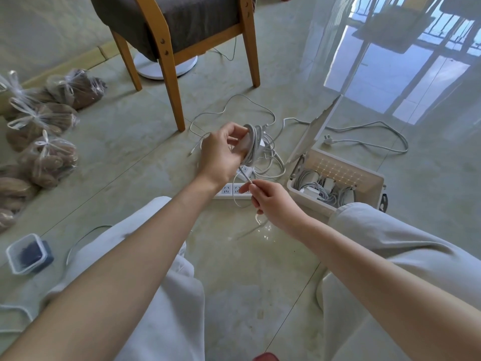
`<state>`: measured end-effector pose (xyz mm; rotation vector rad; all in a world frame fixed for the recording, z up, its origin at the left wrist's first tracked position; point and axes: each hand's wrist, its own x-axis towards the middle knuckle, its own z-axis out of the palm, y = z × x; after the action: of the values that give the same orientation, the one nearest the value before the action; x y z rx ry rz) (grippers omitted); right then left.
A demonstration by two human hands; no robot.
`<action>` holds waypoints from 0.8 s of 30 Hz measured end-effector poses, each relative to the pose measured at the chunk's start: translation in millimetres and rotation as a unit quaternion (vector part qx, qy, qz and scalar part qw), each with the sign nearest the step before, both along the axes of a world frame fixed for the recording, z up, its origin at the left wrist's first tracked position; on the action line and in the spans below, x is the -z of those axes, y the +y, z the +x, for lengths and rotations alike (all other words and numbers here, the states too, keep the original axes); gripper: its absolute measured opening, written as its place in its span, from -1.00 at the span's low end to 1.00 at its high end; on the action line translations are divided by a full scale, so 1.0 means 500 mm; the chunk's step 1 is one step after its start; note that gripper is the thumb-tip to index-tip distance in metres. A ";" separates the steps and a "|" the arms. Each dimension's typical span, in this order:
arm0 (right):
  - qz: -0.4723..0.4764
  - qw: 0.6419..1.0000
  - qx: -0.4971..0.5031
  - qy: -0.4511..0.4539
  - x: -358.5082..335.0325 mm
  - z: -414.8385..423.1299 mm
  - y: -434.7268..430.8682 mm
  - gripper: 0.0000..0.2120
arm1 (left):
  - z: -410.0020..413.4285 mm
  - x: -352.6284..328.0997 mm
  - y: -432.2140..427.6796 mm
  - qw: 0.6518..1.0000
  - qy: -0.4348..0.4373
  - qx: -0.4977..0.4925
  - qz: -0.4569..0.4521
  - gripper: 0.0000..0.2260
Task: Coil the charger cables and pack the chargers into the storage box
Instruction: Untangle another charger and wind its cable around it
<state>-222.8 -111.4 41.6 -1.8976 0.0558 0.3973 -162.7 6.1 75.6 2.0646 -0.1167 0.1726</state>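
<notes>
My left hand [221, 152] grips a white charger [252, 142] with its cable wound round it in several loops. The loose end of that white cable [244, 175] runs down to my right hand [273, 204], which pinches it near the tip; a short tail hangs below. To the right on the floor stands the white storage box [364, 178] with its lid [317, 128] propped open; several coiled chargers lie inside. More loose white cables [270, 157] lie tangled on the floor behind my hands.
A white power strip [229, 191] lies under my hands. A wooden chair [177, 35] stands ahead, with a long cable and plug [330, 140] to its right. Tied plastic bags [46, 142] line the left side, and a small plastic container [26, 254] sits near my left knee.
</notes>
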 end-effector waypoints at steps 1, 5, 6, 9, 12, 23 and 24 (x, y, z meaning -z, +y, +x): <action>-0.025 1.000 0.000 -0.012 -0.002 0.002 -0.003 -0.76 | 0.001 0.001 0.006 1.000 -0.015 0.016 0.023 -0.91; -0.092 0.994 0.005 -0.053 -0.010 0.007 -0.017 -0.76 | 0.013 0.020 0.036 0.964 -0.097 0.086 0.233 -0.82; -0.109 0.992 0.004 -0.065 -0.012 0.007 -0.020 -0.76 | 0.016 0.025 0.043 0.953 -0.097 0.092 0.271 -0.79; -0.152 0.983 0.007 -0.105 -0.018 0.007 -0.032 -0.77 | 0.019 0.031 0.056 0.936 -0.079 0.113 0.325 -0.75; -0.188 0.970 -0.001 -0.156 -0.028 0.015 -0.050 -0.80 | 0.017 0.033 0.055 0.924 -0.041 0.173 0.338 -0.80; -0.131 0.962 0.083 -0.225 -0.049 0.043 -0.096 -0.85 | 0.000 -0.040 0.065 0.942 0.133 0.299 0.066 -0.80; -0.109 0.968 0.093 -0.204 -0.049 0.048 -0.100 -0.79 | -0.002 -0.046 0.067 0.938 0.150 0.311 0.027 -0.76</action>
<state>-199.0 -161.3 65.9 -2.1355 0.0036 -0.1378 -163.9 39.5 98.7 1.9809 -0.5796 -0.5372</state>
